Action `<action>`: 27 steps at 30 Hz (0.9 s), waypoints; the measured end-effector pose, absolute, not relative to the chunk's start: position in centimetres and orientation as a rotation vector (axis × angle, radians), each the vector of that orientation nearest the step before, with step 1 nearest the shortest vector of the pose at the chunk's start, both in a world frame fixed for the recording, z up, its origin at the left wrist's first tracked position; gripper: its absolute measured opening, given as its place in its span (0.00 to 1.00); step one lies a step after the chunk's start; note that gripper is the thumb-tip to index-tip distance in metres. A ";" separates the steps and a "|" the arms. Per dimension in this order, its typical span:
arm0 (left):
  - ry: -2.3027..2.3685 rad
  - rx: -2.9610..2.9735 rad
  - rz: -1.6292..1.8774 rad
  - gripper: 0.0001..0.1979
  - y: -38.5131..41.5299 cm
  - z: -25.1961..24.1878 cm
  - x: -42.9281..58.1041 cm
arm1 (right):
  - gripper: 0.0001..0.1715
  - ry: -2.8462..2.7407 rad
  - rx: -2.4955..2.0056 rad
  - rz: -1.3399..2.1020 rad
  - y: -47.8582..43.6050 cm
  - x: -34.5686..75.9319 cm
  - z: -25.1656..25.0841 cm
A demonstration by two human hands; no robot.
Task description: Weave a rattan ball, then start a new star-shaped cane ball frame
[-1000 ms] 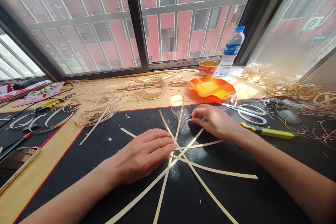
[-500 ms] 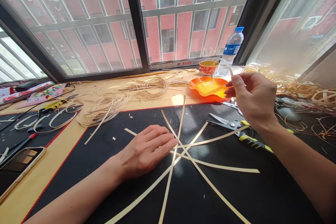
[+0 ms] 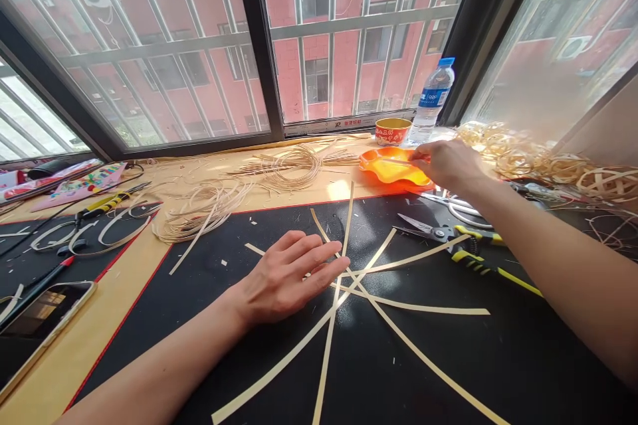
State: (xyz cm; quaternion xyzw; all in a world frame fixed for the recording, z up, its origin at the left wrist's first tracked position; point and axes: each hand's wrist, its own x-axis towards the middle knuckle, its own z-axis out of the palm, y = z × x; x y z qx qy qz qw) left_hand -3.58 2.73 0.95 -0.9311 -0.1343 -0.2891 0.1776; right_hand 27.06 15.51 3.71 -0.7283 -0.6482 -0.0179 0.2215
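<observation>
Flat pale strips, likely bamboo or rattan, cross in a star [image 3: 349, 289] on the black mat [image 3: 279, 372]. My left hand [image 3: 292, 275] lies palm down over the left side of the crossing, its fingers stretched out and touching the strips. Part of the crossing is hidden under it. My right hand [image 3: 448, 163] reaches to the wavy orange dish [image 3: 393, 176], fingers pinched at its right rim. A thin stick [image 3: 399, 161] runs from those fingertips over the dish. Pliers-like shears [image 3: 448, 236] lie open-bladed, right of the star.
Coiled strips [image 3: 199, 212] and another coil [image 3: 299, 166] lie behind the mat. A red can [image 3: 393, 133] and a water bottle [image 3: 433, 99] stand by the window. Pale shavings [image 3: 528, 153] heap at the right. A phone [image 3: 47, 319] lies at the left.
My right hand has moved left and turned palm down to the orange dish. The stick that stood upright there now lies low. My left hand remains over the crossing, its fingers slightly raised.
</observation>
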 end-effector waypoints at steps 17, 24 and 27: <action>-0.306 -2.657 -0.863 0.11 2.4 1.2 -3.5 | 0.08 -2.377 -2.204 0.329 19.0 29.9 3.7; -0.312 -2.631 -0.856 0.11 2.1 1.3 -3.6 | 0.15 -2.473 -2.256 0.319 18.5 28.9 3.6; -0.301 -2.652 -0.862 0.12 1.8 1.5 -3.4 | 0.15 -2.494 -2.217 0.306 18.8 29.2 3.1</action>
